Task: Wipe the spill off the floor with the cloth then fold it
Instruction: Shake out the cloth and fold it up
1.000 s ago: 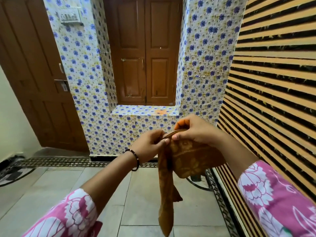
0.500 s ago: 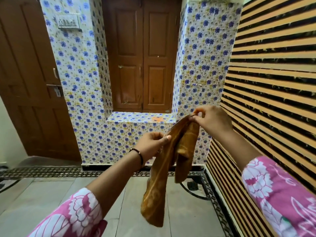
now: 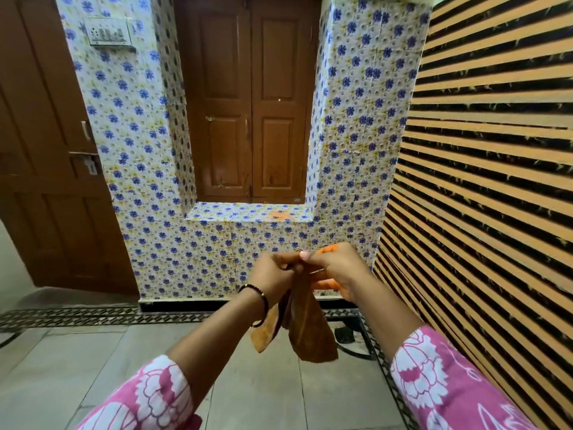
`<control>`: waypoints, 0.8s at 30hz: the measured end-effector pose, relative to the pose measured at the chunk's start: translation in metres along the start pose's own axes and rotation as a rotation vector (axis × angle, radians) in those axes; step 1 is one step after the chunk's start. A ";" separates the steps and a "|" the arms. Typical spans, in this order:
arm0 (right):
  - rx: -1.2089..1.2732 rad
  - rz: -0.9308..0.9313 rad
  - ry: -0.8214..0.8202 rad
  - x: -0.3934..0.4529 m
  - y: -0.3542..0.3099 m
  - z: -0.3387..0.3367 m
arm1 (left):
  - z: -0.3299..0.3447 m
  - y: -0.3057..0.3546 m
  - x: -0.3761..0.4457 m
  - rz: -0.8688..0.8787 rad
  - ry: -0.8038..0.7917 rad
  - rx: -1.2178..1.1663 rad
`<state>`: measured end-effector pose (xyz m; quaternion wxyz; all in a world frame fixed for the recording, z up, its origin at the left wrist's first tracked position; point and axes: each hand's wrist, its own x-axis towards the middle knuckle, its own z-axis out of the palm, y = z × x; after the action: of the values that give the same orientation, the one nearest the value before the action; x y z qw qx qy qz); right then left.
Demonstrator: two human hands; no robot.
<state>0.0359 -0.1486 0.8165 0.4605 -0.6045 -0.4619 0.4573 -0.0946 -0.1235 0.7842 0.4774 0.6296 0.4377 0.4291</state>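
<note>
Folding step: the cloth point(image 3: 305, 324) hangs in the air between both hands, in front of the flowered wall point(image 3: 192, 259), well above the floor point(image 3: 108, 361).
Left hand point(image 3: 273, 274): fingers are pinched on the top edge of the cloth; a dark bracelet point(image 3: 259, 294) sits on the wrist.
Right hand point(image 3: 333, 271): it is pinched on the same top edge, and its fingertips touch those of the left hand.
Cloth: it is brown, and two flaps hang down, a narrow one at the left and a wider one at the right; how many layers are gathered under the fingers, I cannot tell, because the hands cover the top.
Floor: I see no wet spot on the visible tiles, so the wiping is probably finished and only the folding remains.
Risk, slipping: both pinches hold only a small part of the edge, so when one hand changes its grip, a layer can fall out and the fold opens.
Risk, uneven fold: the two flaps hang at different lengths, so the corners may not meet if the hands do not line them up.
Risk, dirt: if the cloth falls, it lands on the floor and must be picked up again.
</note>
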 end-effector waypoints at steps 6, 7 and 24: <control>0.099 0.012 0.012 0.003 0.002 0.004 | -0.004 -0.002 -0.002 0.063 0.146 -0.040; 0.118 0.011 0.010 0.004 0.003 0.004 | -0.003 -0.003 -0.002 0.066 0.153 -0.046; 0.168 -0.009 0.213 0.017 -0.002 -0.046 | -0.063 0.016 0.004 -0.057 0.247 -0.254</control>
<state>0.0828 -0.1376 0.8237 0.5578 -0.6070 -0.3731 0.4257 -0.1515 -0.1075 0.8110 0.5079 0.4939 0.4530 0.5412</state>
